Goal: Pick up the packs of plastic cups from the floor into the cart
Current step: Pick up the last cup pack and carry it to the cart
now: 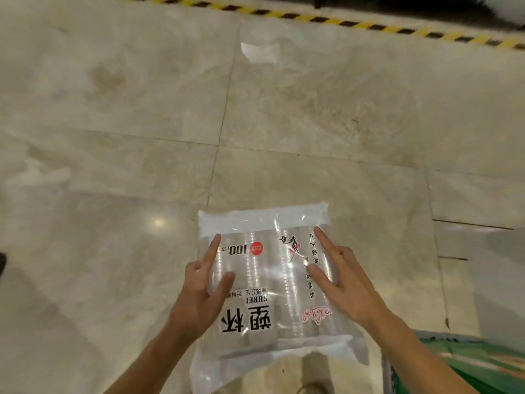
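Observation:
A clear pack of plastic cups (pixel 272 282), printed with black characters and a red dot, is held above the floor in the lower middle of the head view. My left hand (pixel 199 291) grips its left edge, index finger stretched along the pack and thumb on top. My right hand (pixel 341 282) grips the right edge the same way, with the remaining fingers hidden under the pack. Part of a green cart (pixel 466 362) with a grey rim shows at the bottom right, just beside my right forearm.
Glossy beige marble floor tiles (pixel 142 123) fill the view. A yellow and black striped strip (pixel 312 17) runs along the far edge. A shoe tip (pixel 312 388) shows below the pack. Something dark (pixel 1 263) sits at the left edge.

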The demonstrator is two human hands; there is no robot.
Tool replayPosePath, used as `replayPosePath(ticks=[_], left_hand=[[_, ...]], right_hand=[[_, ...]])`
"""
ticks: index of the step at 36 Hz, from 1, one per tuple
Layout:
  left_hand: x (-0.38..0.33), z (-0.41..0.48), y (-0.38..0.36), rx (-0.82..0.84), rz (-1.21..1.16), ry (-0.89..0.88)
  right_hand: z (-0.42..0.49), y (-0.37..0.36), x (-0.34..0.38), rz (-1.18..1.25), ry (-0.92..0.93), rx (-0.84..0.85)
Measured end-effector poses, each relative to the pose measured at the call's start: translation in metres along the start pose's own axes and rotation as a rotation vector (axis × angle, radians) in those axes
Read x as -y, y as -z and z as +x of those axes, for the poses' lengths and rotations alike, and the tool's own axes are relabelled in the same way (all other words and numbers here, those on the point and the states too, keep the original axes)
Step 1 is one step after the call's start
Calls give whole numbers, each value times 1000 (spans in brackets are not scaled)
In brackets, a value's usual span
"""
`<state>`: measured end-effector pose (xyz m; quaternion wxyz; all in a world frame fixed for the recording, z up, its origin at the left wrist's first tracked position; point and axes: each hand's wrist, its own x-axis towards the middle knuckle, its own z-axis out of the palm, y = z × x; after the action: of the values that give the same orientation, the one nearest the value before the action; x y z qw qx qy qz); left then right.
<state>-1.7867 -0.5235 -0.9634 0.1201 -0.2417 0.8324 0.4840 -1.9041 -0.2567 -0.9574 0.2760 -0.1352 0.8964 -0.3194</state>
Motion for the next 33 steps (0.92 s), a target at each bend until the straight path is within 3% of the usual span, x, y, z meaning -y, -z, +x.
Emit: replayPosePath(ticks=[11,17,24,33], left_hand=[[-307,-157,308,-188,39,-163],[-441,-254,457,-278,87,-168],[-526,-357,550,-398,42,-119],[-534,-441,587,-601,-101,-25]], right_hand=[[-106,258,355,-29,248,-110],[-172,372,534,-64,377,-116],[-222,431,661,-155,514,-96],[-257,447,749,-189,703,62]])
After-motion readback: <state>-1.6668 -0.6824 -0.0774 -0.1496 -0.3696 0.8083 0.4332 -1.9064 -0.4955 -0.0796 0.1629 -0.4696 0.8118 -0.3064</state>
